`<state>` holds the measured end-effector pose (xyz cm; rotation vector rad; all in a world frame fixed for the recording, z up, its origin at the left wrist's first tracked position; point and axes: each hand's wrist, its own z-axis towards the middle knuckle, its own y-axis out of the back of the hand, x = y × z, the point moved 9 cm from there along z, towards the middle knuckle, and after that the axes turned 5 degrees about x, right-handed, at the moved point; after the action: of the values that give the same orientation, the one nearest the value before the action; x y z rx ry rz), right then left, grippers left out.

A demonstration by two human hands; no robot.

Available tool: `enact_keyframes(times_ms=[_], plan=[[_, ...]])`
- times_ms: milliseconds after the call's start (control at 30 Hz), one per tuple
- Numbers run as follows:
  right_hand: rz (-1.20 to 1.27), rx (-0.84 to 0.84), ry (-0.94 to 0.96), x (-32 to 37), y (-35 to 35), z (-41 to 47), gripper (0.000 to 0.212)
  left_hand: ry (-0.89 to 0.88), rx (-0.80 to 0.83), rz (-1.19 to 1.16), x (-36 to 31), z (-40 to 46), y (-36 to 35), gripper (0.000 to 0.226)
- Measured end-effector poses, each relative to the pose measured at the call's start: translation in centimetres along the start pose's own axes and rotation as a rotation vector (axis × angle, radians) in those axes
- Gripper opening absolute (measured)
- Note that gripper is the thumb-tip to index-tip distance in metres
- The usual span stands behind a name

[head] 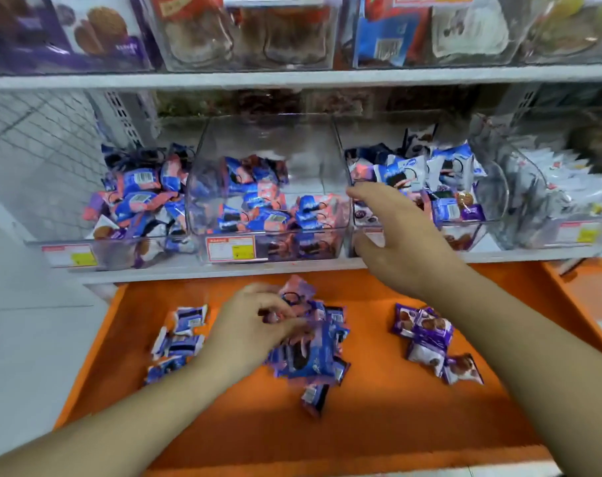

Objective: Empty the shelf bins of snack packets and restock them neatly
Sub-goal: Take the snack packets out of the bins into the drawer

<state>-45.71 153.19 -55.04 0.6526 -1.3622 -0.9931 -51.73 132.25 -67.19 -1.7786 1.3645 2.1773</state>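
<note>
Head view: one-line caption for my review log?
Left hand grips blue-pink packets on the orange shelf; right hand reaches toward a clear bin.

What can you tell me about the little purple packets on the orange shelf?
The purple packets lie in a small loose heap on the right of the orange shelf. They look like shiny plastic wrappers, purple and white, with brown biscuits pictured on them. Some overlap, tilted different ways. Neither hand touches them; they sit apart from the blue pile.
</note>
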Motion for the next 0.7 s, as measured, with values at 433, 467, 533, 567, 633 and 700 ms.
enact_keyframes(times_ms=[433, 467, 533, 567, 633, 700], plan=[[-0.165, -0.106, 0.101, -2.1, -2.0, 3.7, 0.052, 0.201, 0.246, 0.182, 15.0, 8.5, -12.2, 0.049], [-0.163, -0.108, 0.105, -2.1, -2.0, 3.7, 0.051, 0.198, 0.277, 0.178, 15.6, 8.5, -12.8, 0.063], [-0.149, -0.105, 0.102, -2.3, -2.1, 3.8, 0.053, 0.186, 0.325, 0.135, 16.0, 8.1, -13.2, 0.079], [-0.145, -0.103, 0.095, -2.5, -2.1, 3.8, 0.055, 0.174, 0.347, 0.112, 16.0, 7.8, -13.3, 0.082], [-0.145, -0.104, 0.083, -2.6, -2.1, 3.7, 0.058, 0.153, 0.386, 0.104, 15.5, 7.1, -12.5, 0.085], [-0.148, -0.099, 0.068, -2.6, -2.1, 3.6, 0.062, 0.130, 0.415, 0.135, 14.3, 6.1, -10.8, 0.083]])
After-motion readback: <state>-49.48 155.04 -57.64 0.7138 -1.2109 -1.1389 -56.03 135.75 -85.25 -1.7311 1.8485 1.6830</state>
